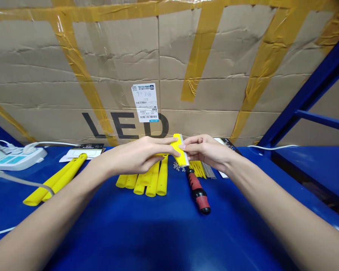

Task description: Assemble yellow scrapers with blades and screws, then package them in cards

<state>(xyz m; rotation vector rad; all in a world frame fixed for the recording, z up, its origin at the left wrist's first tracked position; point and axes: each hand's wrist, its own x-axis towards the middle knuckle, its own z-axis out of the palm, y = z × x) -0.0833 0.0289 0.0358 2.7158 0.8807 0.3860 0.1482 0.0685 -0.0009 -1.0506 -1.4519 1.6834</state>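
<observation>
A flat yellow plastic piece with a pale grey strip along its right edge (178, 152) is held up between both hands over the table. My right hand (206, 150) pinches it at the grey strip, thumb on the near face and fingers curled. From the other side, my left hand (147, 152) grips it with the index and middle fingers lying across the yellow face; its thumb sits lower. Below and behind the hands lie several yellow tubes (151, 182), a few small metal screws or rings (178, 167) and a red and black handled screwdriver (198, 192).
More flat yellow pieces (197, 169) and grey strips (209, 171) lie right of the screwdriver. Two yellow tubes (56, 178) rest at left near a white power strip (19, 160) with cables. A large taped cardboard box (124, 67) stands behind the blue table (147, 233).
</observation>
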